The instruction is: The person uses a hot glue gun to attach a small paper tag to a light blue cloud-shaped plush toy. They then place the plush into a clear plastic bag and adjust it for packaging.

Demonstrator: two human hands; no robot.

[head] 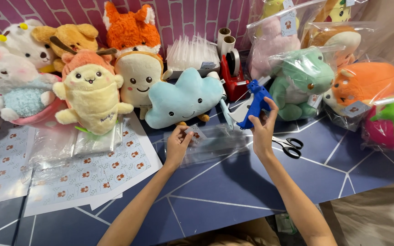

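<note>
Two bare forearms come into view from the bottom edge, slim and uncovered along the whole visible length, with no sleeves or cuffs showing anywhere on them. The left hand (177,143) wears no ring, glove or bandage, and its wrist carries no watch or band. The right hand (263,130) is equally plain, its wrist also bare. The fingernails look short and unpainted, though they are small at this size. At the very bottom edge between the arms a strip of tan cloth shows, too cropped to tell what garment it is.

Bright, even light; glare on plastic bags (343,41).
</note>
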